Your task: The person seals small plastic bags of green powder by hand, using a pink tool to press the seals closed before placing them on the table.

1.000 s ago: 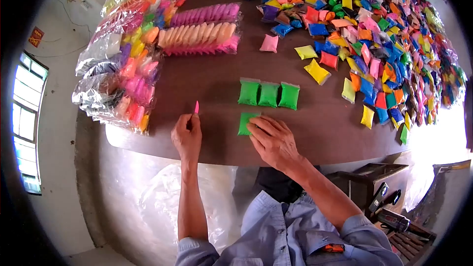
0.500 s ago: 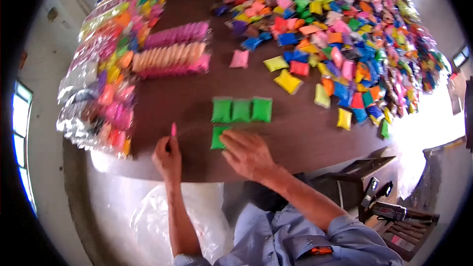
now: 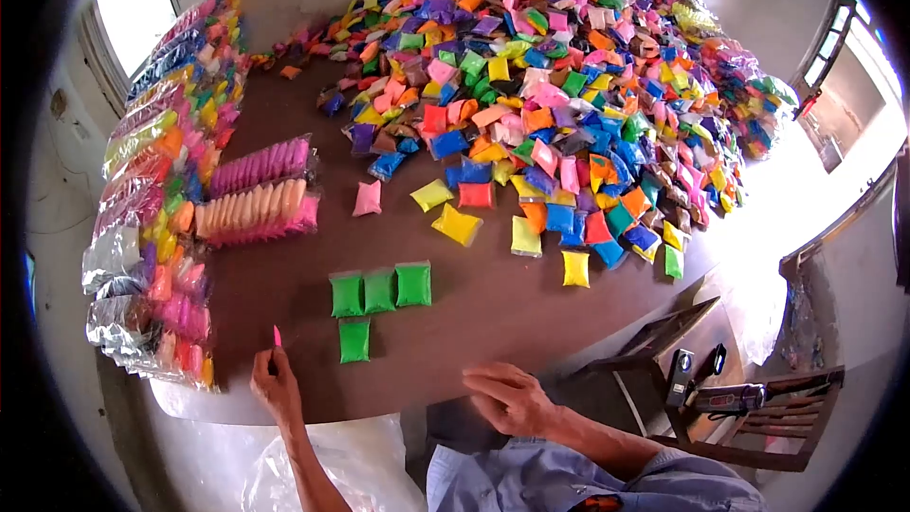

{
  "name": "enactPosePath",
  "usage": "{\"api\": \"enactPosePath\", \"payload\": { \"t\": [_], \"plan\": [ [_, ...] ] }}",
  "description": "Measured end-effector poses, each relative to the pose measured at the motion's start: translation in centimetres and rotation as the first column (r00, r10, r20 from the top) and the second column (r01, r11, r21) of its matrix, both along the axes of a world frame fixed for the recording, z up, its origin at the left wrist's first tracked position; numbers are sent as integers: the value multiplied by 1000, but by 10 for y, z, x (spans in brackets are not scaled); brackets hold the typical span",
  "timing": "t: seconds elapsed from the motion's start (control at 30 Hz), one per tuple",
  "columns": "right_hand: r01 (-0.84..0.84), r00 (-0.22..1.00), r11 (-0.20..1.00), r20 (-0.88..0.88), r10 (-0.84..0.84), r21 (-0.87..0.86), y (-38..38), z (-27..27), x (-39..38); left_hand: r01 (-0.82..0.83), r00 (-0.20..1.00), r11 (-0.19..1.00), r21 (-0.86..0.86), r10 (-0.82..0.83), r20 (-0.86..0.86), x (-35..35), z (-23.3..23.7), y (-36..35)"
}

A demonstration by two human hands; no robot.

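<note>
My left hand (image 3: 276, 391) is closed on a slim pink object (image 3: 277, 336) that sticks up from the fingertips, near the front edge of the table (image 3: 427, 351). What kind of thing it is, I cannot tell. To its right a green packet (image 3: 354, 341) lies flat by itself. Just behind that packet, three green packets lie side by side in a row, the middle one (image 3: 379, 290) slightly paler. My right hand (image 3: 512, 400) hovers at the front edge, fingers stretched out and holding nothing, to the right of the single green packet.
A large heap of coloured packets (image 3: 569, 85) covers the back and right. Bagged rows of packets (image 3: 142, 256) line the left side, beside peach packets (image 3: 251, 210) and magenta packets (image 3: 261, 166). Loose yellow packets (image 3: 457, 225) lie before the heap. A wooden chair (image 3: 664, 398) stands right.
My right hand has left the single green packet and pulled back to the right, toward the table edge. The camera view has shifted. My left hand still holds the pink object.
</note>
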State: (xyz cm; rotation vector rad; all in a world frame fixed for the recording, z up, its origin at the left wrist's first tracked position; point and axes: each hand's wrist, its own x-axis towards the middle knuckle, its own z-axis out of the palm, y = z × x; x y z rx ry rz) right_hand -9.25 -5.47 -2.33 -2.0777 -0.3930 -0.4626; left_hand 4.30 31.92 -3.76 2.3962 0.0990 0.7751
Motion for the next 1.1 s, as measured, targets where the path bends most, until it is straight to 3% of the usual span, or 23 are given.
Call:
{"api": "enactPosePath", "payload": {
  "t": [0.03, 0.13, 0.37, 0.5, 0.67, 0.8, 0.87, 0.93, 1.0, 1.07, 1.1],
  "plan": [
    [2, 1000, 1000, 1, -1, -5, -9, 2, -1, 12, 1000, 1000, 0, -12, 9, 0, 0, -1],
    [221, 973, 959, 107, -204, -176, -41, 13, 15, -4, 1000, 1000, -21, 4, 19, 1, -5, -2],
    [501, 857, 740, 380, -349, -449, -135, 52, 161, -18, 1000, 1000, -24, 18, -19, 1, -2, -3],
    [536, 839, 655, 424, -341, -533, -164, 66, 231, -24, 999, 999, -42, 23, -25, 1, 4, -5],
    [502, 859, 578, 293, -420, -643, -183, 57, 278, -54, 993, 998, -23, 52, -105, 3, 1, -2],
    [570, 818, 558, 358, -450, -603, -206, 52, 290, -52, 996, 998, -39, 49, -77, 3, -3, -1],
    [586, 810, 684, 318, -493, -434, -222, 56, 288, -41, 998, 999, -35, 39, -57, 4, -1, -2],
    [617, 778, 701, 410, -476, -358, -230, 63, 279, -19, 1000, 999, 37, 19, -19, 5, 1, -3],
    [639, 764, 752, 252, -594, -162, -234, 70, 258, -30, 999, 999, 35, 31, -36, 4, -4, 3],
    [593, 797, 800, 212, -566, -93, -232, 85, 232, -39, 998, 999, 32, 41, -50, 4, -5, 0],
    [579, 816, 815, 30, -578, -33, -224, 94, 213, -47, 998, 999, 24, 48, -31, 4, -4, -3]
  ]
}}
